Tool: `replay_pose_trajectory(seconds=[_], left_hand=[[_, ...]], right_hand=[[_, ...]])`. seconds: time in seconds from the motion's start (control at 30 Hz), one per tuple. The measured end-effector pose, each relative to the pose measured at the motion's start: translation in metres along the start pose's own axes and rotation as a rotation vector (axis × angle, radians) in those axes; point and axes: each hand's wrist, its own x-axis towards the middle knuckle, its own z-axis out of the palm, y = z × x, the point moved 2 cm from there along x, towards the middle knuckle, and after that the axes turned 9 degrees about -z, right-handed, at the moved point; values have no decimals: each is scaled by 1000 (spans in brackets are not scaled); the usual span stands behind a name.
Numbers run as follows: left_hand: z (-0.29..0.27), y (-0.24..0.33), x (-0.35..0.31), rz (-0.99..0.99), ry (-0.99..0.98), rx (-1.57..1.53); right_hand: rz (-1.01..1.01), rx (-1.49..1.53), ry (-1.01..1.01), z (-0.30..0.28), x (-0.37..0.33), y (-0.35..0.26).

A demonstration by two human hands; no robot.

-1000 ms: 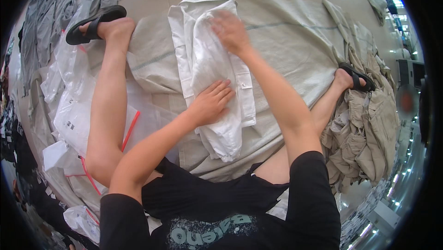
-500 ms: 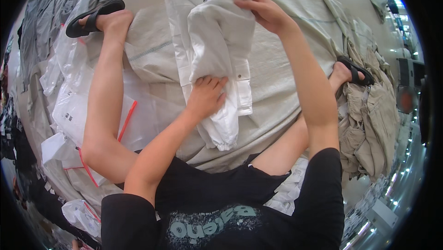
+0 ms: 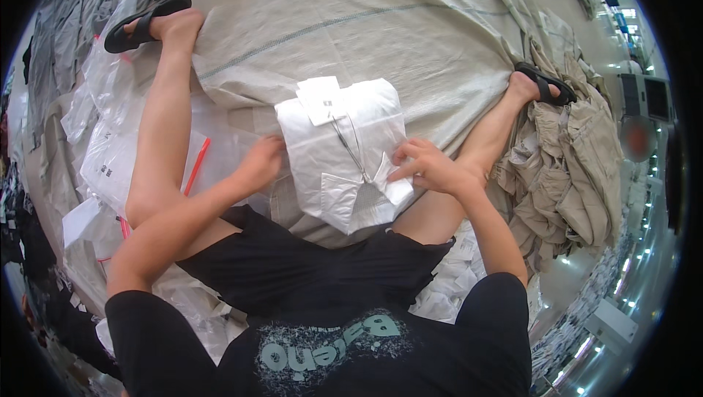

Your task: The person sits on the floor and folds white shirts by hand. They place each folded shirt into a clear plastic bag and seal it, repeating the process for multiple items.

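Observation:
A white shirt (image 3: 307, 155) lies folded into a compact bundle on the pale woven sheet, its pointed collar toward me. A dark cord runs from the collar to a white hang tag (image 3: 320, 101) on top of the bundle. Beside the shirt's left edge is my left hand (image 3: 262, 165), slightly blurred, its fingertips partly hidden. My right hand (image 3: 428, 166) is at the right edge near the collar, with thumb and bent forefinger apart and the fingertips against the fabric.
The woven sheet (image 3: 351, 38) spreads between my legs. Clear plastic bags (image 3: 110, 155) with red strips lie at left. Beige garments (image 3: 564, 177) are heaped by my right foot, and grey garments (image 3: 80, 38) lie far left. Crumpled white pieces (image 3: 458, 269) lie near my right thigh.
The shirt was long and loosely laid out; now it is a shorter bundle, collar and tag showing. My right hand came down from the far end; my left hand moved off the fabric to its left edge.

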Motion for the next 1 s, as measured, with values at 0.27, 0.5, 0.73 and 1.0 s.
replay_pose_trajectory(seconds=[0.27,0.5,0.73,1.0], left_hand=[[32,53,39,-544,596,-640],[59,19,64,-557,922,-206],[57,8,68,-657,908,-264],[61,11,38,-753,702,-329]], right_hand=[[247,-218,469,-9,64,-9],[376,-520,515,77,155,69],[384,-512,468,83,154,90],[749,453,802,78,69,69]])
